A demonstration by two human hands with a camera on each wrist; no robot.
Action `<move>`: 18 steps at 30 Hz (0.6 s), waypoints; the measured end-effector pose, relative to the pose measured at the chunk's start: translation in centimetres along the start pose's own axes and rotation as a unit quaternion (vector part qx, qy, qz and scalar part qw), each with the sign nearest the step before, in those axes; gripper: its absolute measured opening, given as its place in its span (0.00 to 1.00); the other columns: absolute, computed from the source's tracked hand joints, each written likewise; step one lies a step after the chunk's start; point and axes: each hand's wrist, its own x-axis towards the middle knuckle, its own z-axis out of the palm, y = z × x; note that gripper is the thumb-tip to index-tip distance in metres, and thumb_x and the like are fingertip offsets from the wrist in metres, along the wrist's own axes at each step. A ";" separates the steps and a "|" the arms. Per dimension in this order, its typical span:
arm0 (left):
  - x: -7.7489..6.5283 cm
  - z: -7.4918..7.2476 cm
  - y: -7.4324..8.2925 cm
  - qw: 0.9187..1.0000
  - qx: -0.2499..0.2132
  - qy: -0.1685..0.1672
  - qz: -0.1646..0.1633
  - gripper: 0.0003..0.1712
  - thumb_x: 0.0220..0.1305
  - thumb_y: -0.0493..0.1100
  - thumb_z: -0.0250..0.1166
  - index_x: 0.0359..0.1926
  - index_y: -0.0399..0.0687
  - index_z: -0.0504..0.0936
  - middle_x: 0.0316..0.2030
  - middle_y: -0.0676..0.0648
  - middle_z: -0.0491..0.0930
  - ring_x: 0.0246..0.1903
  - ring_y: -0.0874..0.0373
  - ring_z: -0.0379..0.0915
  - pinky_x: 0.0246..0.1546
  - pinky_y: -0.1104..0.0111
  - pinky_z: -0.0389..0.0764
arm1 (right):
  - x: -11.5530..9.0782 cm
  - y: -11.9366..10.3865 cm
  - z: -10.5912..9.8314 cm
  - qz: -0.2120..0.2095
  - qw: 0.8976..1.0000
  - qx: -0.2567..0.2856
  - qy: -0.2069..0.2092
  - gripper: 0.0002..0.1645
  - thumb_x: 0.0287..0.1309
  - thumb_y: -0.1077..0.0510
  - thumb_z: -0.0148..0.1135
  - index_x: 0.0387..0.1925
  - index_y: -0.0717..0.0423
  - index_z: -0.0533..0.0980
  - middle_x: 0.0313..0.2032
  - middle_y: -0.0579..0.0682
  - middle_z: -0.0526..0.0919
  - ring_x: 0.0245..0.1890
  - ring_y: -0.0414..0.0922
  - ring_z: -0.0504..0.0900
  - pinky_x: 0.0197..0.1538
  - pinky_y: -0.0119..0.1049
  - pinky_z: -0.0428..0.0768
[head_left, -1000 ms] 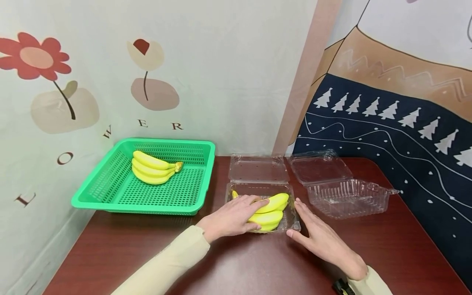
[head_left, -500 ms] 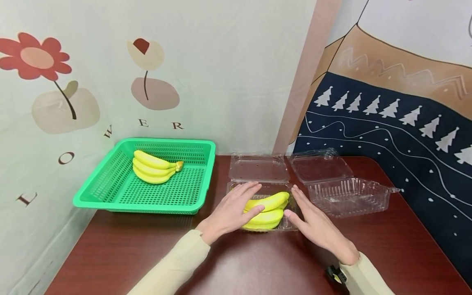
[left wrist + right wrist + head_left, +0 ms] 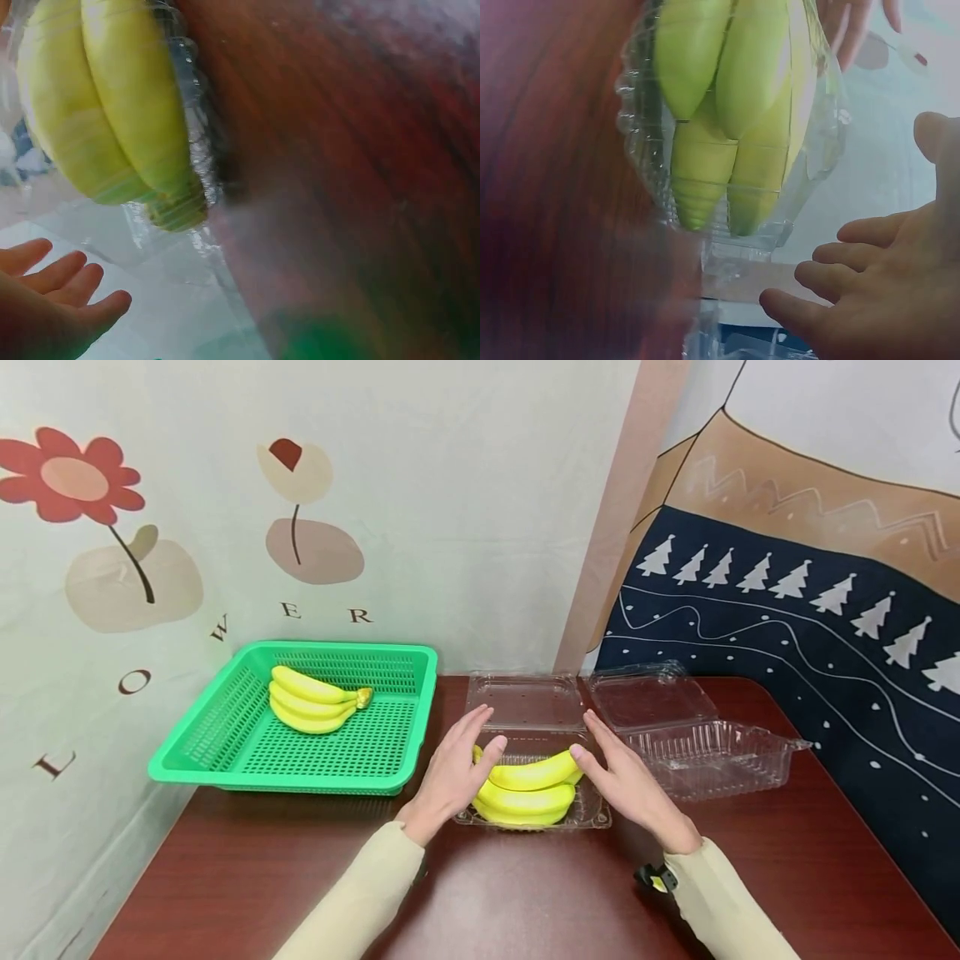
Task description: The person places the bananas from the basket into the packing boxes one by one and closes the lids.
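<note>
A bunch of yellow bananas [image 3: 525, 799] lies in the base of a clear plastic clamshell container [image 3: 597, 817], its hinged lid [image 3: 523, 700] laid back behind it. My left hand [image 3: 452, 768] hovers at the container's left side with fingers straight and slightly spread. On the opposite side is my right hand [image 3: 628, 777], also with straight fingers, its thumb near the bananas' right end. Both wrist views show the bananas [image 3: 127, 97] inside the clear wall, with each hand [image 3: 877, 277] apart from them and holding nothing.
A green plastic basket [image 3: 408, 760] stands at the left with another bunch of bananas [image 3: 311, 700] in it. To the right sits a second clear clamshell container [image 3: 712, 768], lid back. Patterned cloth walls stand behind the dark red table [image 3: 517, 893].
My left hand has let go of the bananas and moved left and up. The right hand has risen slightly and come off the container's right edge. The bananas now show more fully.
</note>
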 end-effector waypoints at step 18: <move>1.5 0.4 -2.1 0.992 -0.051 -0.015 -0.117 0.44 0.77 0.66 0.50 0.81 0.44 0.57 0.80 0.38 0.53 0.77 0.39 0.51 0.75 0.44 0.55 | 2.3 2.5 0.9 0.051 0.995 0.083 -0.004 0.45 0.78 0.36 0.46 0.81 0.60 0.52 0.80 0.59 0.52 0.77 0.61 0.57 0.75 0.61 0.57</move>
